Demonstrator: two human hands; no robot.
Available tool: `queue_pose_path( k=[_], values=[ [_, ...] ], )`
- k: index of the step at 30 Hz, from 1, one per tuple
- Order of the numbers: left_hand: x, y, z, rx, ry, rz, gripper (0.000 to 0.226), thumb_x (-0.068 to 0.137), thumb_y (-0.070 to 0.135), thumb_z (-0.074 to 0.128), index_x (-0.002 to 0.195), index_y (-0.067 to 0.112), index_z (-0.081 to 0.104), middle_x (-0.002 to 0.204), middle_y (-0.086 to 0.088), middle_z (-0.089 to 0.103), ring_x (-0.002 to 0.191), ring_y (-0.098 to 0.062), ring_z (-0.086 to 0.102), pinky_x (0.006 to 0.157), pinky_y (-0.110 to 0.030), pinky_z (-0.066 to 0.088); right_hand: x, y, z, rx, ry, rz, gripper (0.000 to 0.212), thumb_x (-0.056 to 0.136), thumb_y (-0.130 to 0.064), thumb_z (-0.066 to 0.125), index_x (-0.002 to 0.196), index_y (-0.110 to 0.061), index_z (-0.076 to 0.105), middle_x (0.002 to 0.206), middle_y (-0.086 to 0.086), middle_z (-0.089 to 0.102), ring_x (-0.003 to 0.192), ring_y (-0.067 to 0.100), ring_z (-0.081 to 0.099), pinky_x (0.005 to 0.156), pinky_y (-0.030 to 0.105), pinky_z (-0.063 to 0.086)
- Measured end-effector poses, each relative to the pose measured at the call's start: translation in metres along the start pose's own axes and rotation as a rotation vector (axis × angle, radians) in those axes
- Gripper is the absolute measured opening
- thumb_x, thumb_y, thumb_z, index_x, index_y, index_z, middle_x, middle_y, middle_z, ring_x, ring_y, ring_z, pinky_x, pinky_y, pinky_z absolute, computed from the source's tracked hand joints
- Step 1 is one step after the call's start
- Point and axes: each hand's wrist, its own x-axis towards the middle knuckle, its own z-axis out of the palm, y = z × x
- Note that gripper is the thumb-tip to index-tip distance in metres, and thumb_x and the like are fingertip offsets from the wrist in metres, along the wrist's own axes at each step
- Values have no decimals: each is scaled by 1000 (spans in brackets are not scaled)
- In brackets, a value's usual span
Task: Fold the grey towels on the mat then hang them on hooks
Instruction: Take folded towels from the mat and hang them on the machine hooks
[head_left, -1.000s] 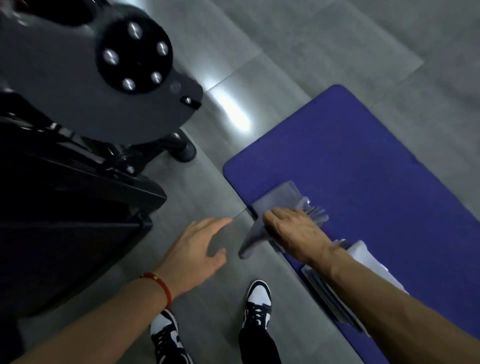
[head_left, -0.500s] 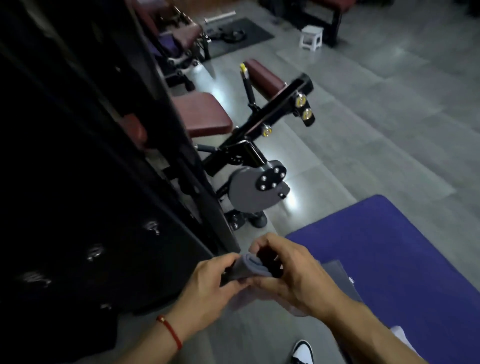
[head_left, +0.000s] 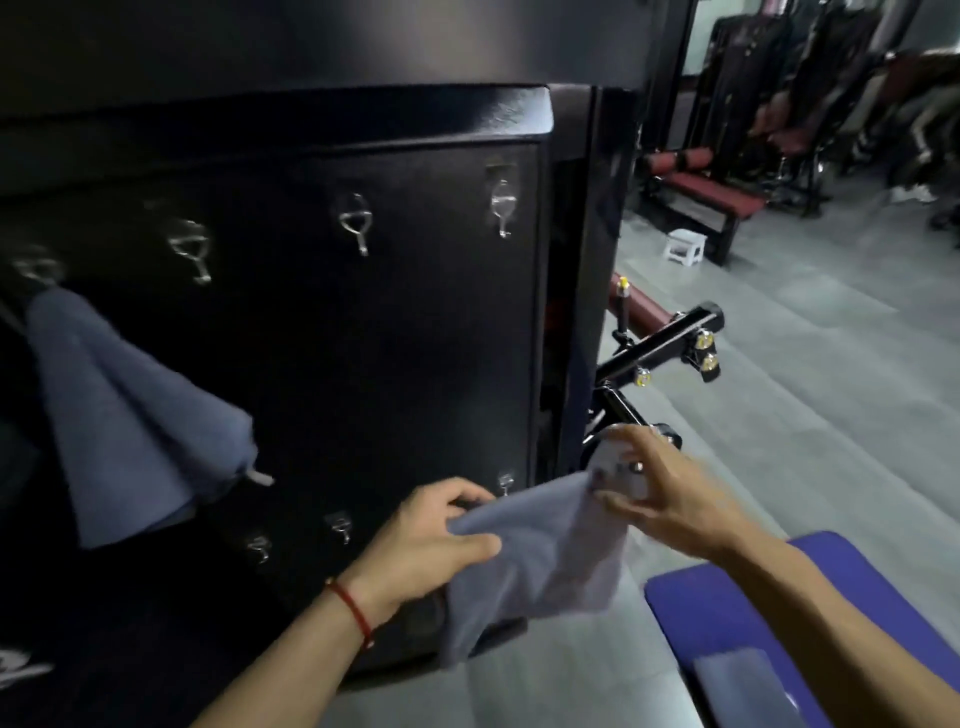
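Observation:
A pale grey towel (head_left: 540, 561) hangs between my two hands in front of a black panel. My left hand (head_left: 431, 540) grips its left edge. My right hand (head_left: 660, 499) pinches its upper right corner, where a white tag shows. Another grey towel (head_left: 130, 421) hangs from a hook at the panel's far left. Bare metal hooks line the panel: an upper row (head_left: 356, 221) and a lower row (head_left: 340, 526). The purple mat (head_left: 737, 608) lies at lower right with a folded grey towel (head_left: 743, 686) on it.
The black panel (head_left: 395, 338) fills the left and middle. A black exercise machine (head_left: 665, 348) with a dark red pad stands just right of it. Further off are a white stool (head_left: 685, 248), a dark red bench (head_left: 711, 192) and more gym machines. Grey floor lies to the right.
I have lifted the towel off the mat and taken it in both hands. My view has swung up from the floor to the hook panel, and the towel now hangs spread between my hands.

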Motion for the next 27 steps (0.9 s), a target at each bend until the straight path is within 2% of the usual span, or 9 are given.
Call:
queue_pose_path(
  k=[2,5,8,12,15,19,22,24,27],
  values=[
    [-1,6,-6,-29,36,-17,33,71,24,81,99,34,66,87,-4,76,77,-16,72,76,-40,58,-4,-29,16,94,-18,-128,57,87,-46,74,137,-27,51,129,-11,55,115,3,57,93,21,48],
    [-3,10,-10,-95,57,-90,32,74,23,80,101,33,64,92,-9,76,89,-27,73,75,-43,58,-12,-78,48,177,-139,-326,64,81,-61,74,134,-34,51,129,-17,53,120,1,54,95,15,44],
    [-10,11,-21,-378,91,-195,28,84,12,76,109,22,65,102,-13,74,101,-31,71,75,-40,56,-8,-102,67,203,-182,-323,73,75,-70,73,136,-37,50,129,-20,50,121,0,53,98,22,47],
    [-31,8,-36,-624,-22,-176,44,87,3,74,128,13,59,116,-25,70,112,-35,68,95,-48,57,7,-108,62,203,-233,-381,57,81,-52,73,134,-35,61,125,-18,54,118,0,54,99,28,48],
    [-41,5,-37,-634,-4,-111,49,86,6,76,131,11,56,119,-18,71,113,-28,69,99,-44,55,12,-110,54,246,-255,-382,48,86,-40,75,133,-38,63,118,-17,56,116,1,55,98,26,49],
    [-42,14,-31,-487,212,-39,27,89,19,74,115,14,67,107,-9,76,102,-17,73,83,-33,60,19,-118,46,348,-253,-391,32,88,-25,72,118,-31,63,109,-14,68,103,5,66,87,26,55],
    [-44,19,-33,-152,330,-1,26,88,38,74,107,20,71,93,-3,78,88,-11,75,75,-34,63,25,-124,44,321,-181,-447,26,90,-10,66,109,-28,67,100,-14,71,96,6,68,80,24,55],
    [-44,19,-37,35,429,9,30,89,47,71,104,21,72,87,0,77,83,-7,74,73,-33,63,29,-128,46,227,-81,-494,27,90,-13,68,112,-28,65,104,-16,66,97,3,66,83,27,55],
    [-47,14,-45,54,557,-11,28,89,48,70,97,21,73,83,1,76,79,-7,73,71,-34,63,22,-142,57,214,67,-506,31,89,-21,71,115,-31,55,110,-16,52,96,5,59,81,31,53]
  ],
)
